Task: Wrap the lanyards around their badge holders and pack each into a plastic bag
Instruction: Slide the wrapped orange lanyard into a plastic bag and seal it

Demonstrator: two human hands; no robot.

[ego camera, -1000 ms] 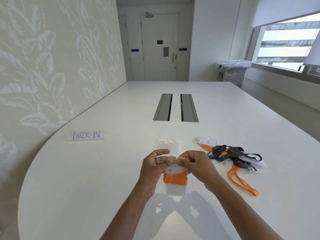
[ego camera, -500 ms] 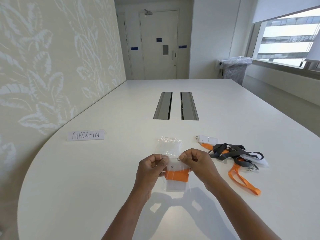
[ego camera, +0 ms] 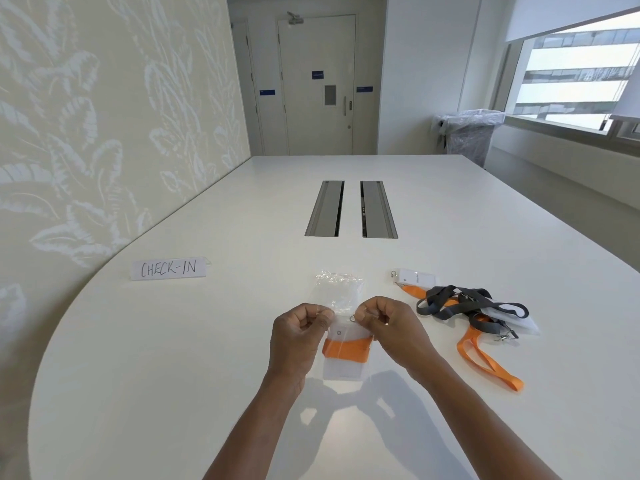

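A clear plastic bag [ego camera: 343,370] hangs between my hands above the white table [ego camera: 173,341]. Inside it sits a badge holder with an orange lanyard [ego camera: 346,349] wound round its middle. My left hand [ego camera: 299,336] pinches the bag's top left corner. My right hand [ego camera: 388,329] pinches the top right corner, beside a small metal clip. Behind my hands lies a pile of empty clear bags [ego camera: 339,289]. To the right lie a grey lanyard [ego camera: 460,301], a loose orange lanyard [ego camera: 485,362] and two badge holders [ego camera: 415,278].
A paper sign reading CHECK-IN [ego camera: 168,268] lies at the left of the table. Two cable slots [ego camera: 351,209] are set into the table's middle. The patterned wall runs along the left edge; a covered bin [ego camera: 467,136] stands far right.
The bag with the wrapped badge has risen slightly, and my hands have shifted along its top edge, staying close together.
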